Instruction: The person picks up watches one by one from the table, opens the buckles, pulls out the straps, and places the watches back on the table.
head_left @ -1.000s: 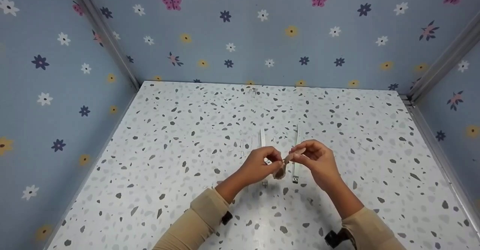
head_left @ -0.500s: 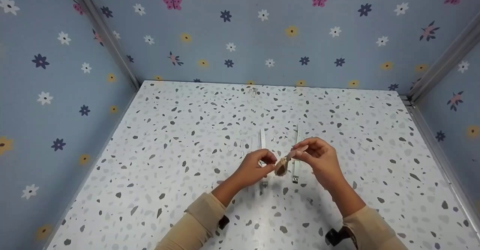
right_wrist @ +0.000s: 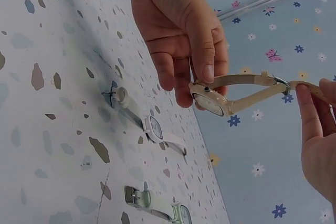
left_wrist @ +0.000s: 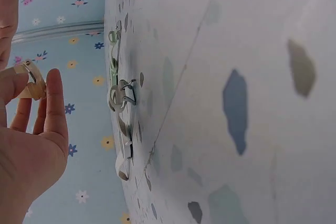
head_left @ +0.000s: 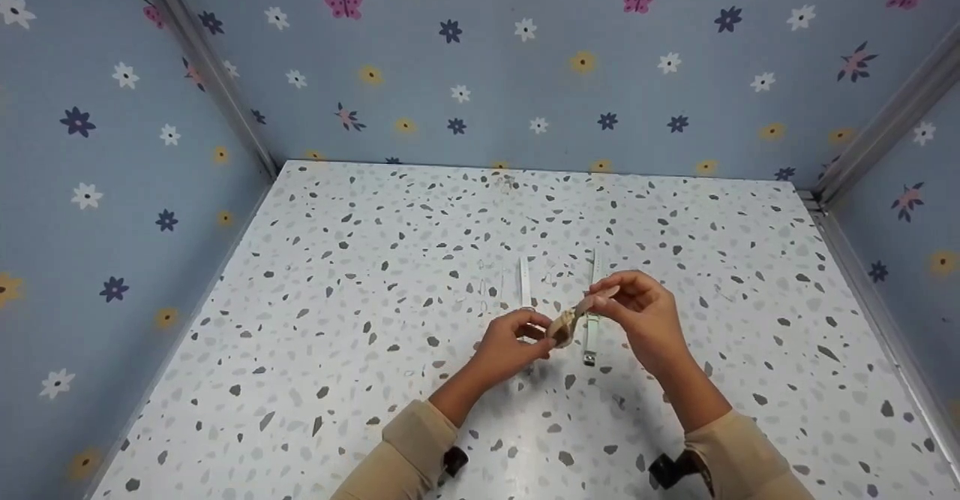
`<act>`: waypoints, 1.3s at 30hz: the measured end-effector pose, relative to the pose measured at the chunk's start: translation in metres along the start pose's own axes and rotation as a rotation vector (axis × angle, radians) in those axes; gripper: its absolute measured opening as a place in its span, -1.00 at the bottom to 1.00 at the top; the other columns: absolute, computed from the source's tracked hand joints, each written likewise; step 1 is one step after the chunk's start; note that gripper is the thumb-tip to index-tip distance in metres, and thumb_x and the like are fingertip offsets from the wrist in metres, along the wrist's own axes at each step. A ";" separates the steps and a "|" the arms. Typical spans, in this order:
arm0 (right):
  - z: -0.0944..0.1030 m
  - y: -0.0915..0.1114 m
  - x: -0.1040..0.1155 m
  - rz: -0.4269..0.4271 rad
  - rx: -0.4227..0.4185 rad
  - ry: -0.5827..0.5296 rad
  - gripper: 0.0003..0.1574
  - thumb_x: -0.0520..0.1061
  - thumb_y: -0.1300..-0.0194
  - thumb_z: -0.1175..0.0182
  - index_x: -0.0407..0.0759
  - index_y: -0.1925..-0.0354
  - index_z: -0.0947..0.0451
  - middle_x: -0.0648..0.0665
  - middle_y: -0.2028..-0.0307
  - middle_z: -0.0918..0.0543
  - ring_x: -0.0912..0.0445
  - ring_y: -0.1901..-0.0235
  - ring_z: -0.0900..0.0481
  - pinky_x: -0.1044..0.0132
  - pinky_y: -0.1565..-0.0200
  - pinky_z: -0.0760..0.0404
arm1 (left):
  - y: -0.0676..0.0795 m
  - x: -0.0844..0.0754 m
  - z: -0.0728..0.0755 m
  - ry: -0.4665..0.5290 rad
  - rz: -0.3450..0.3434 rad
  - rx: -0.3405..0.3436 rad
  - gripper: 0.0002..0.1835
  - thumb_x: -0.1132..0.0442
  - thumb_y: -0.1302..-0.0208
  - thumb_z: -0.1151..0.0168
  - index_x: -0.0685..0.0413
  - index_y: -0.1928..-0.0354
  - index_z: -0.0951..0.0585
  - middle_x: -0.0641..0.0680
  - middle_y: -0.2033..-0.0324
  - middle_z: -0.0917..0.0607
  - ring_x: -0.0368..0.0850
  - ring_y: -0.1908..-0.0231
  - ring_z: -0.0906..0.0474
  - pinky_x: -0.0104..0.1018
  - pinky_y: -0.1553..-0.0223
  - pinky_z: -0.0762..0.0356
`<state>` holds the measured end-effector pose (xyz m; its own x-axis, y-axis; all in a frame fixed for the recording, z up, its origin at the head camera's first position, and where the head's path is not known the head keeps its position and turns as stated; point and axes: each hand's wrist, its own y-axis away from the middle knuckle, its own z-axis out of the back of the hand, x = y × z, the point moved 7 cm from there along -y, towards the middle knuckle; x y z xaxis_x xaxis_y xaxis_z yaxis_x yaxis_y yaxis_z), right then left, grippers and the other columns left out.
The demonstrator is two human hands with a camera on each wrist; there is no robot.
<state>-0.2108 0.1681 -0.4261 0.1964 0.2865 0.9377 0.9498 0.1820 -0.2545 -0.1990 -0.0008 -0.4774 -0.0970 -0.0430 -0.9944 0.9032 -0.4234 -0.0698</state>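
Observation:
A beige wristwatch hangs in the air between both hands, its strap fastened in a loop through the metal buckle. My left hand pinches the watch at its round case, thumb on the side by the crown. At the other end, my right hand pinches the tail of the strap just past the buckle. Below them on the speckled table lie a white wristwatch, partly behind my left hand in the head view, and a pale green wristwatch, near my right hand.
Faint clear pieces lie left of the white watch, and another small clear item is near the back edge. Blue flowered panels enclose the back and sides, joined by metal posts.
My left fingers have left the strap by the buckle and moved down onto the watch case. My right hand has risen slightly, still holding the strap's end; the watch has tilted.

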 end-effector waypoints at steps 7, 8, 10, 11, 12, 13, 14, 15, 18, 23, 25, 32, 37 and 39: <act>0.008 0.000 0.000 0.012 -0.031 0.044 -0.61 -0.42 -0.03 -0.21 -0.52 0.13 -0.37 -0.36 0.25 -0.54 -0.04 0.26 -0.53 0.14 0.22 -0.58 | 0.001 -0.004 0.008 -0.035 -0.043 -0.071 -0.76 0.42 -0.07 -0.22 0.33 0.16 -0.58 0.22 0.22 -0.58 -0.01 0.38 -0.61 -0.24 0.40 -0.60; 0.008 -0.001 0.000 0.019 -0.032 0.050 -0.60 -0.43 -0.02 -0.21 -0.53 0.13 -0.37 -0.36 0.25 -0.53 -0.04 0.26 -0.52 0.14 0.23 -0.58 | 0.001 -0.005 0.008 -0.040 -0.052 -0.075 -0.76 0.43 -0.07 -0.22 0.32 0.16 -0.58 0.23 0.22 -0.58 0.00 0.38 -0.61 -0.28 0.42 -0.60; 0.008 -0.001 0.000 0.029 -0.028 0.060 -0.60 -0.44 -0.02 -0.20 -0.54 0.12 -0.36 -0.37 0.25 -0.52 -0.04 0.26 -0.51 0.14 0.23 -0.59 | 0.001 -0.007 0.008 -0.046 -0.068 -0.084 -0.76 0.44 -0.06 -0.22 0.32 0.17 -0.59 0.22 0.23 -0.58 0.04 0.38 -0.60 -0.30 0.44 -0.60; 0.008 -0.001 0.000 0.032 -0.028 0.064 -0.60 -0.44 -0.02 -0.20 -0.54 0.12 -0.36 -0.37 0.25 -0.52 -0.03 0.26 -0.51 0.13 0.24 -0.59 | 0.001 -0.008 0.009 -0.049 -0.074 -0.086 -0.76 0.44 -0.06 -0.23 0.32 0.18 -0.59 0.23 0.24 -0.59 0.06 0.38 -0.60 -0.31 0.45 -0.60; 0.008 -0.001 0.000 0.033 -0.031 0.065 -0.59 -0.44 -0.02 -0.21 -0.55 0.12 -0.36 -0.37 0.25 -0.52 -0.04 0.25 -0.51 0.12 0.24 -0.59 | 0.001 -0.009 0.009 -0.054 -0.078 -0.088 -0.77 0.45 -0.05 -0.23 0.31 0.18 -0.59 0.23 0.24 -0.59 0.07 0.38 -0.60 -0.31 0.45 -0.60; 0.008 -0.001 0.000 0.033 -0.032 0.064 -0.59 -0.44 -0.01 -0.21 -0.55 0.12 -0.36 -0.37 0.25 -0.51 -0.04 0.25 -0.51 0.09 0.24 -0.58 | 0.001 -0.010 0.009 -0.057 -0.081 -0.088 -0.77 0.45 -0.05 -0.23 0.32 0.18 -0.59 0.23 0.25 -0.59 0.09 0.37 -0.60 -0.30 0.45 -0.60; 0.008 -0.001 0.000 0.032 -0.034 0.065 -0.58 -0.44 -0.01 -0.22 -0.55 0.12 -0.37 -0.37 0.24 -0.51 -0.05 0.24 -0.51 0.05 0.23 -0.57 | 0.001 -0.011 0.009 -0.060 -0.081 -0.088 -0.77 0.45 -0.05 -0.23 0.31 0.19 -0.59 0.23 0.25 -0.59 0.10 0.37 -0.59 -0.30 0.44 -0.60; 0.008 -0.001 0.000 0.030 -0.034 0.066 -0.58 -0.43 -0.01 -0.22 -0.55 0.12 -0.37 -0.37 0.23 -0.50 -0.05 0.23 -0.50 0.04 0.23 -0.57 | 0.001 -0.011 0.010 -0.060 -0.078 -0.091 -0.77 0.45 -0.05 -0.23 0.31 0.19 -0.59 0.23 0.25 -0.59 0.10 0.37 -0.59 -0.30 0.44 -0.60; 0.009 -0.001 0.000 0.029 -0.039 0.064 -0.56 -0.42 0.00 -0.23 -0.55 0.11 -0.36 -0.40 0.19 -0.48 -0.09 0.20 -0.49 0.01 0.24 -0.56 | 0.000 -0.012 0.011 -0.060 -0.073 -0.086 -0.77 0.45 -0.06 -0.22 0.32 0.18 -0.59 0.24 0.25 -0.59 0.11 0.35 -0.59 -0.30 0.41 -0.60; 0.013 0.004 -0.005 0.029 -0.032 0.064 -0.55 -0.43 -0.03 -0.20 -0.57 0.09 -0.33 -0.49 0.14 -0.41 -0.12 0.19 -0.46 0.06 0.24 -0.57 | -0.001 -0.013 0.014 -0.031 -0.060 -0.087 -0.76 0.45 -0.07 -0.21 0.35 0.16 -0.57 0.27 0.24 -0.57 0.11 0.33 -0.59 -0.29 0.38 -0.60; 0.014 0.007 -0.009 0.021 -0.032 0.067 -0.55 -0.42 -0.03 -0.21 -0.58 0.09 -0.32 -0.50 0.15 -0.40 -0.12 0.20 -0.47 0.06 0.23 -0.57 | -0.002 -0.013 0.016 -0.021 -0.058 -0.093 -0.75 0.44 -0.07 -0.22 0.34 0.16 -0.57 0.26 0.23 -0.57 0.12 0.32 -0.59 -0.28 0.37 -0.60; 0.015 0.014 -0.025 -0.009 -0.051 0.134 -0.51 -0.37 0.01 -0.26 -0.53 0.08 -0.36 -0.54 0.14 -0.39 -0.23 0.18 -0.47 0.16 0.21 -0.58 | -0.002 -0.015 0.018 0.035 -0.077 -0.137 -0.75 0.45 -0.05 -0.22 0.34 0.17 -0.58 0.23 0.25 -0.58 0.12 0.32 -0.58 -0.27 0.36 -0.60; 0.011 0.016 -0.031 -0.004 -0.014 0.262 -0.45 -0.28 -0.02 -0.27 -0.38 -0.01 -0.37 -0.36 0.09 -0.46 -0.23 0.11 -0.47 0.26 0.17 -0.56 | -0.002 -0.014 0.018 0.099 -0.051 -0.148 -0.74 0.43 -0.08 -0.21 0.31 0.14 -0.57 0.30 0.21 -0.56 0.07 0.28 -0.57 -0.24 0.31 -0.59; 0.008 0.015 -0.032 -0.012 0.004 0.291 -0.45 -0.24 -0.03 -0.27 -0.33 -0.02 -0.38 -0.30 0.06 -0.47 -0.23 0.09 -0.46 0.27 0.16 -0.56 | -0.003 -0.014 0.016 0.127 -0.041 -0.144 -0.73 0.43 -0.09 -0.20 0.33 0.13 -0.56 0.36 0.19 -0.54 0.07 0.27 -0.56 -0.22 0.29 -0.58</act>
<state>-0.2047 0.1694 -0.4615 0.2473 0.0024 0.9689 0.9517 0.1874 -0.2434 -0.2072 -0.0138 -0.4618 -0.0898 0.0896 -0.9919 0.9509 -0.2885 -0.1121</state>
